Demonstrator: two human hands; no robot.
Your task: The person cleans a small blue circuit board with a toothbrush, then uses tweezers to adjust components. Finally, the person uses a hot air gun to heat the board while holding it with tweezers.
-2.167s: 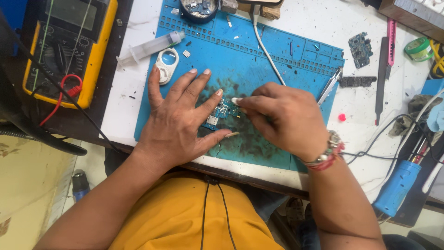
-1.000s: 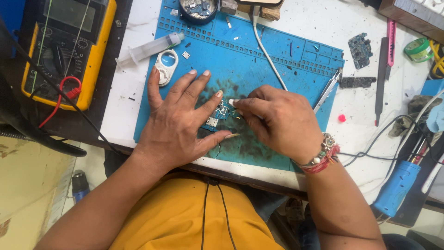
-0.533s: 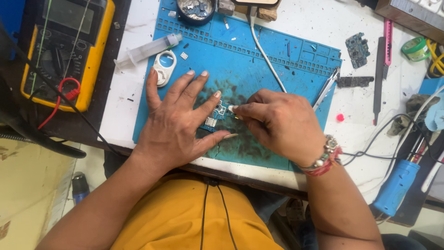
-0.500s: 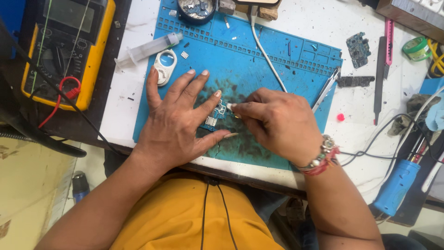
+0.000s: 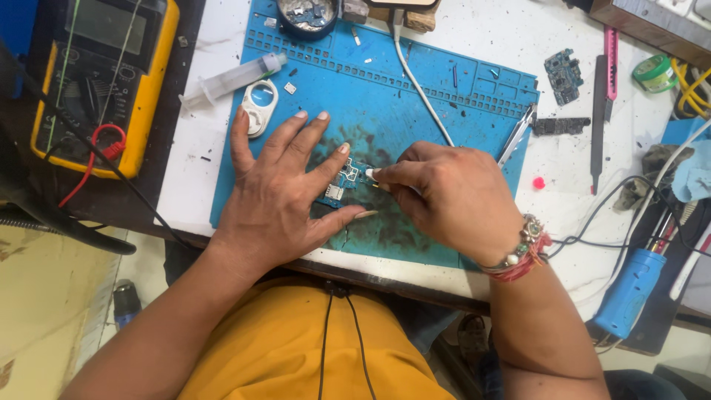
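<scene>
small blue circuit board (image 5: 343, 182) sitting on a blue rubbery work mat (image 5: 444, 111) that's all smudged with dark grime in the middle, mat has a ridged row of little slots along the top edge. left hand (image 5: 278, 196) is flat on the mat with the fingers spread wide, index finger and thumb bracketing the board and pinning it down. right hand (image 5: 448, 196) is curled up, thumb and index pressed together on something thin right at the board's right edge, can't tell what exactly, it's mostly hidden by the fingers. around it: one yellow multimeter (image 5: 104, 81) with a red lead looped over it, one clear plastic syringe (image 5: 233, 78), one white plastic ring-shaped piece (image 5: 259, 107), one pair of metal tweezers (image 5: 518, 133) at the mat's right edge, one pink-handled knife (image 5: 609, 55), one blue cylinder-shaped tool (image 5: 629, 292) over on the right, one more bare board (image 5: 563, 74) on the white table (image 5: 511, 30), and one roll of green tape (image 5: 653, 72) in the far corner.
</scene>
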